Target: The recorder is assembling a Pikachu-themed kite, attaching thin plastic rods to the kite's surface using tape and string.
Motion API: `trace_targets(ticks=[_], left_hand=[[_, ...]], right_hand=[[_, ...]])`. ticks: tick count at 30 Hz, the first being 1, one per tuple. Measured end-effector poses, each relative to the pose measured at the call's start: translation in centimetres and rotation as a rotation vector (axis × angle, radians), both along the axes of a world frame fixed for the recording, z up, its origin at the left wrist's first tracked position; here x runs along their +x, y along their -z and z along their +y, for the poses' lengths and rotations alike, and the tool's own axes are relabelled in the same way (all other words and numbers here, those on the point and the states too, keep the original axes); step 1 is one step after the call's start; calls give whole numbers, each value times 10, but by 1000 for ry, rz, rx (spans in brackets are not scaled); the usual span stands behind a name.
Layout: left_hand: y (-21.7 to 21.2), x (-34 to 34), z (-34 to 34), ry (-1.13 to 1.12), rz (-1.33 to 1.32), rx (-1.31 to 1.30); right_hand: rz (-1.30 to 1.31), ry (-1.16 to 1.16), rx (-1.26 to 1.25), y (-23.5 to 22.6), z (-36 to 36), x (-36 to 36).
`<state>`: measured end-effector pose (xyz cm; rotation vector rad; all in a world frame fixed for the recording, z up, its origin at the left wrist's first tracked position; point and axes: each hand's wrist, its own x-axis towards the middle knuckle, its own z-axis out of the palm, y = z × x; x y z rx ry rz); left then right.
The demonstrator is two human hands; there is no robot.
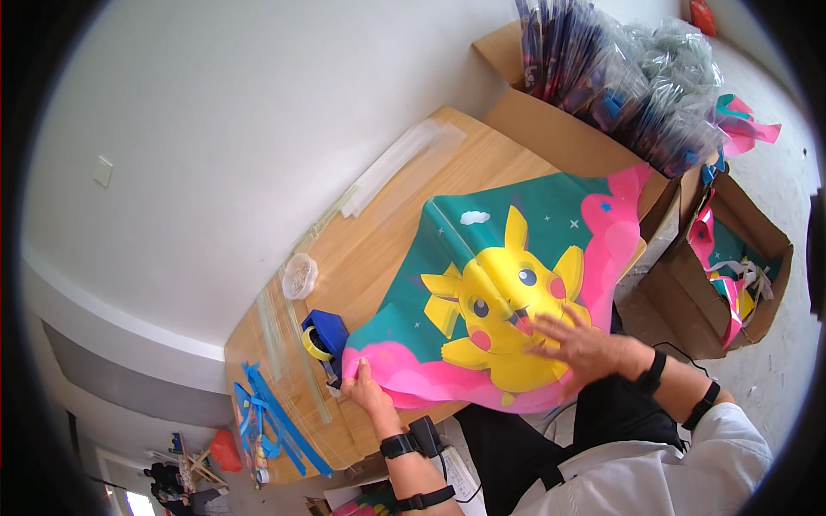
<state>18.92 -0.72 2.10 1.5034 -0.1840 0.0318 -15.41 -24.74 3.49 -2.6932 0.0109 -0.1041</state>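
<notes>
A large kite sail point(525, 292), printed with a yellow cartoon animal on green with pink wavy borders, lies over the wooden table and hangs past its near edge toward my lap. A crease runs down its middle. My left hand point(370, 397) pinches the pink left corner, thumb on top. Fingers spread, my right hand point(585, 346) rests over the lower right of the yellow figure, slightly blurred. Close to my left hand stands a blue tape dispenser point(325, 335) with a yellow-cored roll.
The wooden table point(361, 267) carries a round clear plastic tub point(299, 276), long translucent strips point(396, 168) and blue strips point(292, 426). Behind it, a carton point(559, 129) holds several clear-wrapped packs point(619, 86). On the floor at right, an open carton point(680, 301) contains printed pieces.
</notes>
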Motion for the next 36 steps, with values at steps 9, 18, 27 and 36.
trace_targets(ticks=[9,18,27,36], left_hand=[[-12,-12,2,-62,-54,-46],[-17,-7,-2,-190,-52,-79],[-19,11,-6,-144,-51,-177],[-11,-5,11,-258,40,-122]], right_hand=[[31,-8,-191,50,50,-15],[-5,120,-160,40,39,11],[-51,263,-225,47,30,48],[-84,243,-273,53,3,80]])
